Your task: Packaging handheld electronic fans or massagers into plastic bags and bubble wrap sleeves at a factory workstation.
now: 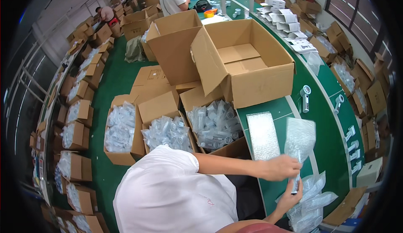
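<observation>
1. Snagging looks like the main risk IMO: bubble bag [300, 137] is soft, so if its mouth folds, the handheld device [296, 185] could catch & tear the film.
2. Dropping = 2nd risk. Only a short end of the device shows; if the right hand [289, 198] eases off while the left hand [279, 168] pulls, it could slip out & hit the bench [331, 149].
3. Minor: flat bag stack [263, 135] is just left of the held bag, clear bag pile [312, 203] just beside the right hand. A wide elbow or wrist swing could shift either.
4. Device pos rel. to grip: exposed end sits below left fingers, against right fingers, near upright w/ slight tilt. Upper part hidden; prob. inside the bag, can't confirm.
5. Left grip: fingers together, apparently clamped on lower end of bag. Blurred, so can't tell if they also press the device.
6. Right grip: thumb & fingers clamped on device's lower end.
7. Bag extends past left hand, away from right, over the bench.
</observation>
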Available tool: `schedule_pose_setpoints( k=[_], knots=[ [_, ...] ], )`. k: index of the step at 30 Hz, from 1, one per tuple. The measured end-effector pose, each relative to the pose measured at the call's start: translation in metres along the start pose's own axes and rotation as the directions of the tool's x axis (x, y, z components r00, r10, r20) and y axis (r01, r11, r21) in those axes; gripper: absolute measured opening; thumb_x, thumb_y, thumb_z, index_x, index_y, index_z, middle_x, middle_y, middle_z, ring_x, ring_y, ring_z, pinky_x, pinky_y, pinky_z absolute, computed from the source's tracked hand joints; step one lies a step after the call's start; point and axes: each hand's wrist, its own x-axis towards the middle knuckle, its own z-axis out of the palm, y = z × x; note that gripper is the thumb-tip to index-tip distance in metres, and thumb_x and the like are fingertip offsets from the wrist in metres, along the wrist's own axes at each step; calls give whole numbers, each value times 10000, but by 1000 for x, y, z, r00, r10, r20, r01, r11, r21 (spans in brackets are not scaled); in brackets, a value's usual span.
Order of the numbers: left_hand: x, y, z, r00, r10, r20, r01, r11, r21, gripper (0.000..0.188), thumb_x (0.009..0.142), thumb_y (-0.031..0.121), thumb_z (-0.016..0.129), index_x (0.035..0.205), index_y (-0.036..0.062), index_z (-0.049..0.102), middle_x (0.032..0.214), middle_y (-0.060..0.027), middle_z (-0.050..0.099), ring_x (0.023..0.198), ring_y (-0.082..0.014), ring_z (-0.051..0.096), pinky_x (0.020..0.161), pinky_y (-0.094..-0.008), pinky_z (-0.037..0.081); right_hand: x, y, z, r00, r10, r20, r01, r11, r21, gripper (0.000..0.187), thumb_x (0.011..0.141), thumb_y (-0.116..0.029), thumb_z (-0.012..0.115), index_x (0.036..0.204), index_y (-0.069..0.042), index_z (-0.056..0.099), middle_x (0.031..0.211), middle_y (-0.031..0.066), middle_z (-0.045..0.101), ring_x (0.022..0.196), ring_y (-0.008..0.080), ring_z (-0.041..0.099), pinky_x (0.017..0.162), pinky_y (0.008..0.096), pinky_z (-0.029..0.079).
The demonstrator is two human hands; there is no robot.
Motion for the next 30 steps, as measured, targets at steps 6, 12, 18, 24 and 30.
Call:
schedule_pose_setpoints(
  k=[6,12,18,24,30],
  knots=[
    [7,11,9,999,-46,-5,44,982,-182,148,872,118,636,823,56,511,851,-76,494,717,-235,507,629,-351,451,2,25,-20,937,350,17,-332,873,358,335,952,-205,610,1158,59,604,858,152,661,621,148,560,556,248,461],
    [-4,20,15,998,-61,7,61,978,-201,156,865,109,648,839,57,503,855,-73,476,718,-227,490,638,-349,445,-27,23,-8,674,580,458,-365,-278,889,270,1027,-285,521,1096,-25,534,625,32,494,369,33,310,306,158,244],
    [-15,15,2,990,-126,-57,106,958,-268,183,838,113,676,849,62,501,858,-63,470,706,-227,473,627,-342,437,-49,3,8,696,471,543,-397,-378,837,316,1040,-287,516,1130,15,496,665,53,510,419,45,380,345,160,328],
    [-22,2,-3,953,-291,-87,261,931,-254,200,810,121,695,866,61,513,872,-71,499,700,-243,500,632,-342,447,-55,24,9,716,343,608,-487,-379,787,343,1061,-316,475,1110,20,524,748,95,574,453,44,424,384,164,357],
    [-40,-17,12,957,-289,-17,283,948,-143,163,824,97,670,859,53,517,859,-82,525,693,-252,537,613,-349,452,-55,19,16,710,404,577,-478,-326,816,356,1059,-323,479,1104,27,522,752,94,575,441,46,409,374,170,346]
  ],
)
